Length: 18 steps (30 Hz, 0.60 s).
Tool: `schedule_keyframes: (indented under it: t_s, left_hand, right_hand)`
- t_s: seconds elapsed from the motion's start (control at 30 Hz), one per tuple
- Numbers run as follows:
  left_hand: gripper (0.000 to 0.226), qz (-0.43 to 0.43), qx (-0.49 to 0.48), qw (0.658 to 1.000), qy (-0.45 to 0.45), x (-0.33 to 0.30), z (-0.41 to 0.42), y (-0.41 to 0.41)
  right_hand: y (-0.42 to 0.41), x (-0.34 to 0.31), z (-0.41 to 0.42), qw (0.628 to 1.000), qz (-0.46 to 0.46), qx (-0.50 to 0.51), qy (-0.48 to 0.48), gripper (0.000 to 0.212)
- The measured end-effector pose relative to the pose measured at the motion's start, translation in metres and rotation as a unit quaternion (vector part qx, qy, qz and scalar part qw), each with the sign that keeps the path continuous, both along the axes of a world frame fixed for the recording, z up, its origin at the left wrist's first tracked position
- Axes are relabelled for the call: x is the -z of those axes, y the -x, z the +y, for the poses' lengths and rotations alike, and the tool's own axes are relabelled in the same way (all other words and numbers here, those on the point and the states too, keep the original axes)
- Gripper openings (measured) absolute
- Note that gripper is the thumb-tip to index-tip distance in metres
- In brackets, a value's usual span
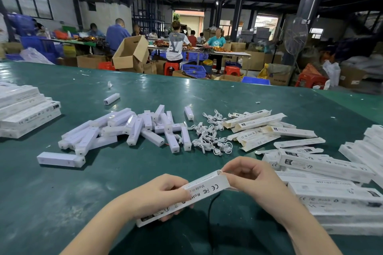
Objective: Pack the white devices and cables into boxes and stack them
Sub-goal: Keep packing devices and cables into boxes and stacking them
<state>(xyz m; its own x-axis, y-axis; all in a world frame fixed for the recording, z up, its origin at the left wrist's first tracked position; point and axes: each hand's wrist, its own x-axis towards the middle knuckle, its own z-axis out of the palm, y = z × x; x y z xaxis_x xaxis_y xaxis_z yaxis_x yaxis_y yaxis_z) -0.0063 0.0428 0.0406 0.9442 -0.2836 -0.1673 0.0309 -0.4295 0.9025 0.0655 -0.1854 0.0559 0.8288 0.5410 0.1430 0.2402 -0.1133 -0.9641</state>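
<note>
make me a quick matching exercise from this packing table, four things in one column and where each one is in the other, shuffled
Things:
1. box
2. pile of white devices
3. cables
4. stack of closed boxes

Places:
A. far left of the table
B. in both hands, left hand and right hand
C. table middle, right of the devices
D. left of the cables

Pairs: 1-B, 2-D, 3-C, 4-A

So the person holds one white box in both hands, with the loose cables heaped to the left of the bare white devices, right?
Not quite. The head view shows both hands, left and right, on the white box, but the loose cables are heaped to the right of the bare white devices, not the left.
</note>
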Motion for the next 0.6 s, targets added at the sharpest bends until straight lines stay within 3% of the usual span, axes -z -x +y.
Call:
schedule_keyframes:
  t_s: [0.13,0.27,0.4,0.6]
  left_hand:
    - [0.024,-0.005,0.002,1.0,0.009,-0.001,-0.001,0.0]
    - [0.029,0.001,-0.013,0.999,0.042,-0.001,-0.001,-0.001]
    - [0.03,0.002,-0.016,0.999,0.048,-0.001,-0.001,-0.001]
    - [0.036,-0.039,-0.052,0.995,0.08,0.0,-0.001,-0.004]
  right_hand:
    - [0.003,-0.002,0.0,1.0,0.005,-0.006,-0.024,0.018]
    - [0.003,-0.005,-0.003,0.999,-0.031,-0.016,0.01,0.03]
    - [0.005,-0.007,-0.002,0.999,-0.039,-0.01,0.017,0.022]
    - [0.012,-0.001,0.008,0.991,-0.126,0.03,0.017,0.025]
